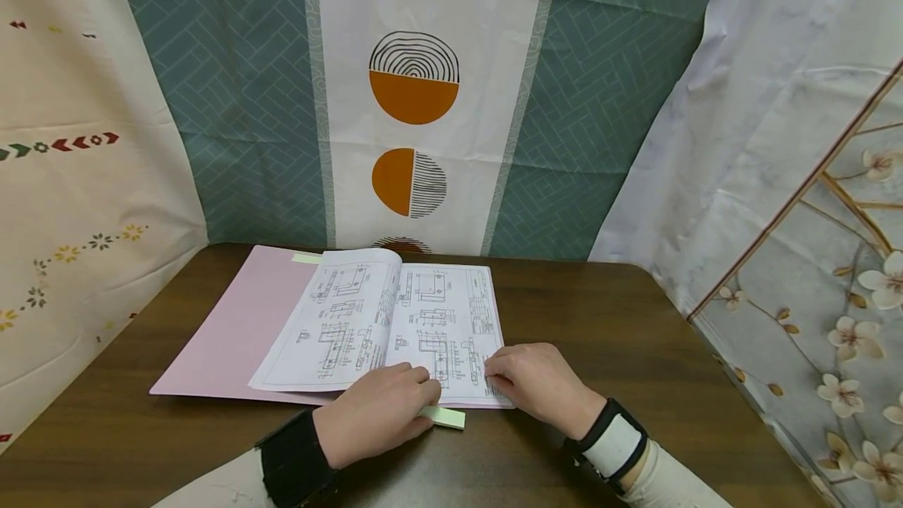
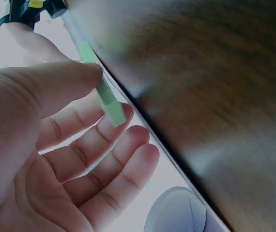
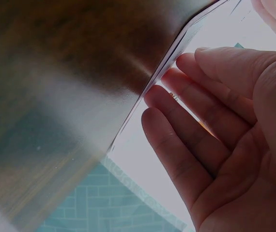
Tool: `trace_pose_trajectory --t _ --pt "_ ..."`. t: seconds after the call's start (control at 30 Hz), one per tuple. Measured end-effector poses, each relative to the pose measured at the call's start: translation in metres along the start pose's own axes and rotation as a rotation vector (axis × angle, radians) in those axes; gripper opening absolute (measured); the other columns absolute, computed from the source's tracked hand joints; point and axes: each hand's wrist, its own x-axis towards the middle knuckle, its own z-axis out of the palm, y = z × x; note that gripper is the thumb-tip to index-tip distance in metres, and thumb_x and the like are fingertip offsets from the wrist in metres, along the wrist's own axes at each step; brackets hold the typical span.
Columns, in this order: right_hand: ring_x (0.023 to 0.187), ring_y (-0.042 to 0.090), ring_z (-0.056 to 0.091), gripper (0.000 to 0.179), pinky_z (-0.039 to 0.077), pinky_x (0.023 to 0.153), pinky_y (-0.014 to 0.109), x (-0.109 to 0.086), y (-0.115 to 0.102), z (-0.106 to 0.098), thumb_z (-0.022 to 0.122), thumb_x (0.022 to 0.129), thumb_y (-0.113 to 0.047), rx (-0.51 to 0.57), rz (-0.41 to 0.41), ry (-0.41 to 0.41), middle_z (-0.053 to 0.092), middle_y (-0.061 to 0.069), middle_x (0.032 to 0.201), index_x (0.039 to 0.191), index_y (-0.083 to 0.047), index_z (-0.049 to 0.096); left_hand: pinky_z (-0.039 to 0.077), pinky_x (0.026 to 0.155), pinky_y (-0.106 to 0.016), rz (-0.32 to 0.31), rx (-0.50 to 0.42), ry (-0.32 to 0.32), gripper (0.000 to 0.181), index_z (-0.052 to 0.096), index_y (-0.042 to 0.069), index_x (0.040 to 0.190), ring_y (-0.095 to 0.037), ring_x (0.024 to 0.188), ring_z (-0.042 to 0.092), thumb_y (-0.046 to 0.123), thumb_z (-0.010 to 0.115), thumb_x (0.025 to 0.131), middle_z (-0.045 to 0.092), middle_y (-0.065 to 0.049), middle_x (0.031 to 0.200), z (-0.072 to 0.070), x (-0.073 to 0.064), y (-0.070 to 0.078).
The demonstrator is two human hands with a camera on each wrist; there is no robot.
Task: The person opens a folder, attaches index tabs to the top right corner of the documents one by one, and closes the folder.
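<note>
A booklet of technical drawings (image 1: 449, 320) lies open, its left page (image 1: 331, 328) bowed up near the fold. Beneath that page the pink cover (image 1: 233, 335) is spread out to the left. My left hand (image 1: 381, 412) is at the booklet's near edge and pinches a light green sticky-note strip (image 1: 446, 417) between thumb and fingers; the strip (image 2: 110, 104) sticks out past the thumb in the left wrist view. At the lower right corner of the right page rests my right hand (image 1: 539, 382). Its fingers (image 3: 164, 140) are loosely bent along the page edge in the right wrist view.
Another pale green sticky strip (image 1: 306, 259) is at the top edge of the pink cover. The brown wooden table (image 1: 592, 320) extends to the right and toward me. Patterned cloths (image 1: 607, 100) hang behind the table and on both sides.
</note>
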Motion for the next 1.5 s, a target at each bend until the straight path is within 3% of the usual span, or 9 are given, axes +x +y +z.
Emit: trace_pose_trajectory --t 0.2,0.47,0.9,1.1,1.27,1.4,1.5 --pt "0.069 0.005 0.053 0.007 0.049 0.066 0.025 -0.001 0.0 0.0 0.089 0.095 -0.015 0.002 -0.011 0.012 0.077 -0.008 0.09 0.099 -0.019 0.085 0.046 0.062 -0.026 0.008 -0.04 0.071 0.022 0.063 0.015 0.103 -0.005 0.068 0.052 0.024 0.083 0.101 0.057 0.011 0.078 -0.002 0.001 0.001" --pt "0.07 0.003 0.052 0.009 0.051 0.066 0.026 -0.001 0.001 0.001 0.089 0.095 -0.014 0.003 -0.023 0.014 0.075 -0.011 0.088 0.094 -0.021 0.083 0.048 0.069 -0.025 0.002 -0.067 0.096 0.021 0.06 0.014 0.115 -0.006 0.077 0.053 0.025 0.077 0.106 0.06 0.01 0.089 -0.001 0.001 0.002" --pt "0.078 0.005 0.064 0.008 0.059 0.075 0.031 -0.001 0.002 0.0 0.089 0.095 -0.016 0.014 -0.023 0.012 0.078 -0.008 0.096 0.101 -0.019 0.086 0.05 0.069 -0.029 -0.126 -0.028 0.196 0.018 0.064 0.015 0.111 -0.01 0.079 0.053 0.025 0.078 0.106 0.062 0.008 0.091 -0.001 0.003 0.0" --pt "0.08 0.004 0.064 0.017 0.059 0.074 0.03 0.001 -0.002 -0.002 0.089 0.096 -0.02 0.035 0.004 0.01 0.08 -0.007 0.101 0.112 -0.017 0.086 0.052 0.069 -0.031 -0.142 0.002 0.213 0.019 0.065 0.015 0.108 -0.012 0.08 0.057 0.025 0.08 0.104 0.068 0.005 0.094 -0.001 0.002 -0.001" --pt "0.087 0.009 0.072 0.027 0.061 0.075 0.032 0.004 -0.016 -0.012 0.089 0.097 -0.022 0.028 0.022 0.074 0.081 -0.005 0.108 0.122 -0.017 0.084 0.051 0.068 -0.03 -0.137 0.001 0.201 0.02 0.066 0.014 0.11 -0.012 0.079 0.056 0.025 0.081 0.103 0.067 0.005 0.093 -0.002 0.003 -0.001" --pt "0.095 0.01 0.076 0.03 0.063 0.077 0.034 0.006 -0.028 -0.018 0.089 0.097 -0.029 0.042 -0.014 0.147 0.082 -0.005 0.111 0.124 -0.018 0.083 0.048 0.066 -0.028 -0.133 -0.018 0.197 0.02 0.065 0.015 0.109 -0.012 0.077 0.054 0.025 0.082 0.103 0.062 0.007 0.089 -0.001 0.003 0.0" --pt "0.093 0.009 0.076 0.031 0.062 0.075 0.033 0.007 -0.034 -0.019 0.088 0.097 -0.035 0.038 -0.04 0.156 0.081 -0.006 0.109 0.123 -0.019 0.083 0.048 0.066 -0.028 -0.123 -0.018 0.199 0.02 0.064 0.015 0.108 -0.012 0.077 0.054 0.025 0.082 0.103 0.061 0.007 0.088 0.0 0.002 0.001"
